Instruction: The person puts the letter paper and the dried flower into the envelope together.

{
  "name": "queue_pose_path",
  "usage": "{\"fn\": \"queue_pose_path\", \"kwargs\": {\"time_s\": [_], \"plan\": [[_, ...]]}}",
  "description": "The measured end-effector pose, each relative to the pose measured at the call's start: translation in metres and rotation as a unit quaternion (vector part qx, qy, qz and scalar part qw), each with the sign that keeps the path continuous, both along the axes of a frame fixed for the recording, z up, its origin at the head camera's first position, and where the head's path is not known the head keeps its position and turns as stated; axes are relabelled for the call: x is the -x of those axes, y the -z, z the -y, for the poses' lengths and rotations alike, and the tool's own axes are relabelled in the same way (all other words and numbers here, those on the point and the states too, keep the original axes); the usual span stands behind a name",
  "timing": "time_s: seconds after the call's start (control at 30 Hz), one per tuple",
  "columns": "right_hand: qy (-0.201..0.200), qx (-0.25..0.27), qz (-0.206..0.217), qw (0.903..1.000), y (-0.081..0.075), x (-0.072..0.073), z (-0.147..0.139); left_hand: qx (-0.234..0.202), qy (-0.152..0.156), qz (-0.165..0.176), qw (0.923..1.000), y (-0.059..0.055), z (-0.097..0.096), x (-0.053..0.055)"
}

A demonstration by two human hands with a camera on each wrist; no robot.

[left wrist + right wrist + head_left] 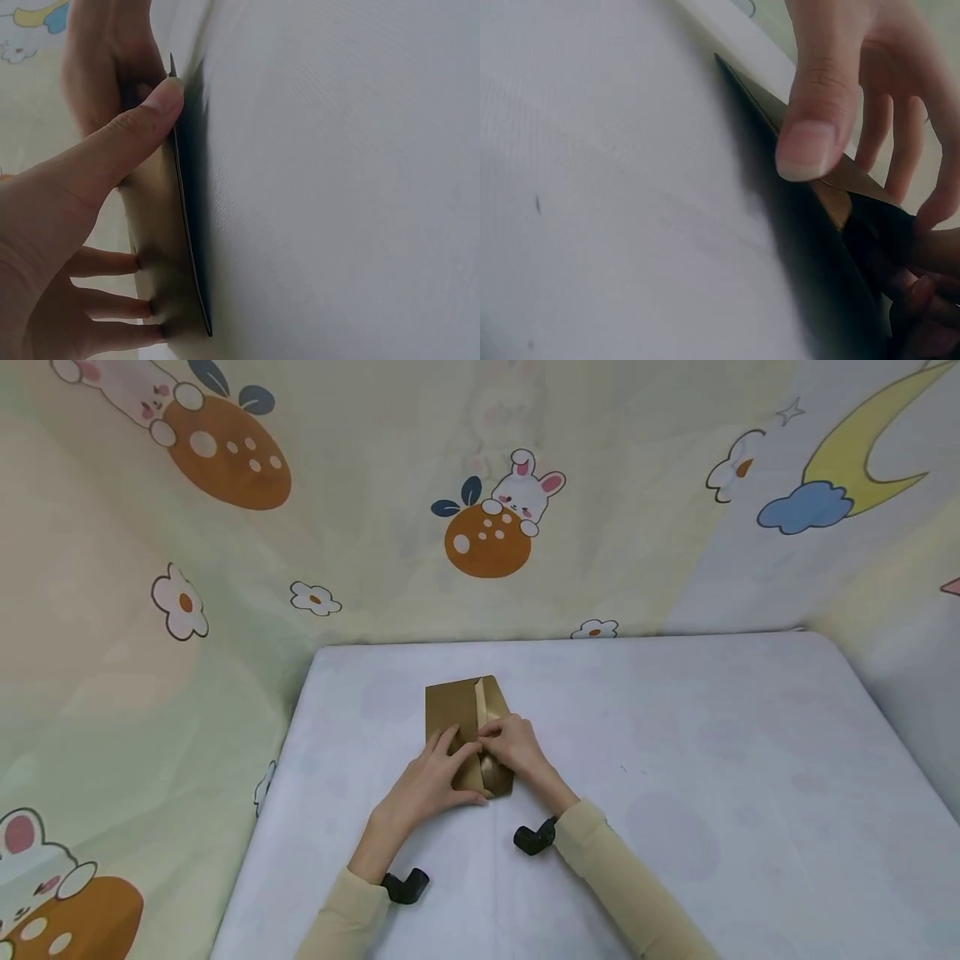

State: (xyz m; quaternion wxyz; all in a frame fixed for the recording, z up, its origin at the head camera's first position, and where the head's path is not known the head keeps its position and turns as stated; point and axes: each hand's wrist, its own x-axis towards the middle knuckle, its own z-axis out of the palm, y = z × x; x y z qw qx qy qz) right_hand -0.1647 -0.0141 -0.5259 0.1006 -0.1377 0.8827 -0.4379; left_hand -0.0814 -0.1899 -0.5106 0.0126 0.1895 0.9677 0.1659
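Observation:
A gold paper envelope lies on the white-covered table, its long flap on the right side in the head view. My left hand rests on it with spread fingers; the fingertips press its face, and the thumb lies along the near edge. From the right, my right hand pinches at the fold between flap and body, close to the left fingertips. In the right wrist view the right fingers are dark and partly hidden by the envelope.
A white cloth covers the table. Behind and to the left hangs a curtain printed with rabbits and flowers. A black wrist device is on the left sleeve, and another black device is on the right.

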Motion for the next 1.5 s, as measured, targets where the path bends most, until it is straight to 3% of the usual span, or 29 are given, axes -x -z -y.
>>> {"fn": "queue_pose_path", "kwargs": {"time_s": [0.2, 0.4, 0.57, 0.63, 0.77, 0.87, 1.0, 1.1, 1.27, 1.5], "plan": [[-0.034, 0.009, 0.045, 0.9984, -0.003, 0.003, -0.01, 0.007, 0.007, 0.007, 0.9999, 0.0, -0.003, 0.003], [-0.064, 0.052, 0.079, 0.9935, -0.008, 0.008, -0.019, 0.012, 0.007, 0.001, 0.9999, -0.002, -0.005, 0.006], [-0.051, 0.077, 0.095, 0.9912, -0.01, 0.01, -0.02, 0.032, 0.016, -0.012, 0.9993, 0.0, -0.004, 0.007], [-0.039, 0.066, 0.07, 0.9946, -0.009, 0.01, -0.02, 0.035, 0.021, -0.023, 0.9989, 0.002, -0.003, 0.007], [-0.038, 0.027, -0.034, 0.9984, -0.006, 0.007, -0.02, 0.029, 0.035, -0.055, 0.9975, 0.005, -0.002, 0.005], [-0.063, 0.001, -0.116, 0.9912, -0.004, 0.004, -0.021, 0.03, 0.043, -0.069, 0.9962, 0.006, -0.001, 0.003], [-0.119, -0.041, -0.182, 0.9753, 0.0, 0.002, -0.023, 0.032, 0.043, -0.06, 0.9967, 0.005, -0.001, 0.001], [-0.147, -0.082, -0.2, 0.9652, 0.002, 0.001, -0.023, 0.039, 0.041, -0.045, 0.9974, 0.005, -0.003, 0.001], [-0.167, -0.131, -0.188, 0.9588, 0.004, 0.001, -0.025, 0.056, 0.036, -0.025, 0.9975, 0.004, -0.007, -0.001], [-0.181, -0.121, -0.202, 0.9549, 0.008, 0.002, -0.024, 0.063, 0.019, -0.005, 0.9978, 0.006, -0.006, -0.001]]}}
